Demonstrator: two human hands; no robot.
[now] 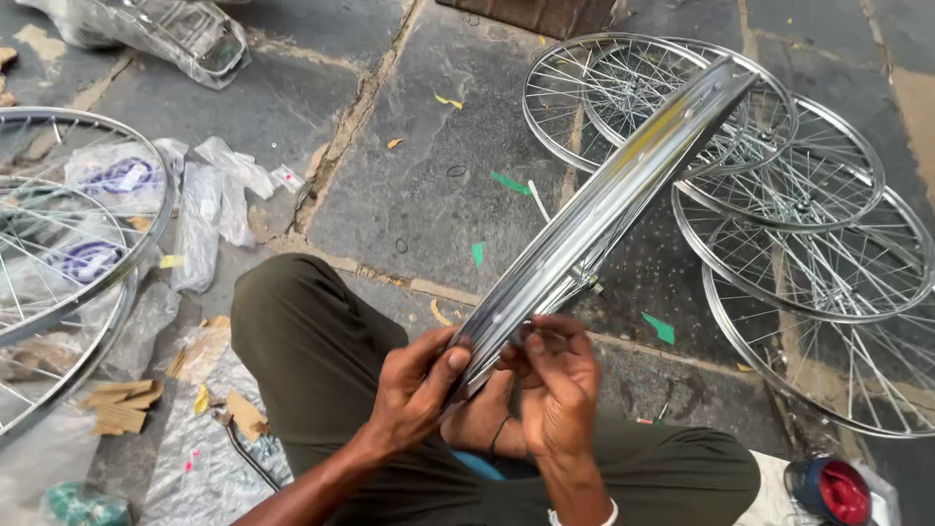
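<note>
Both hands, left hand (414, 390) and right hand (555, 394), clench fingers around chrome wheel rim (604, 209); red-capped container (828, 490) closed.

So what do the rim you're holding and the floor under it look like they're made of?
The shiny silver wheel rim between both hands looks like chromed or polished steel: mirror-bright, with sharp reflections. The dark grey floor slabs look like rough stone, matte, with cracked pale joints.
</note>
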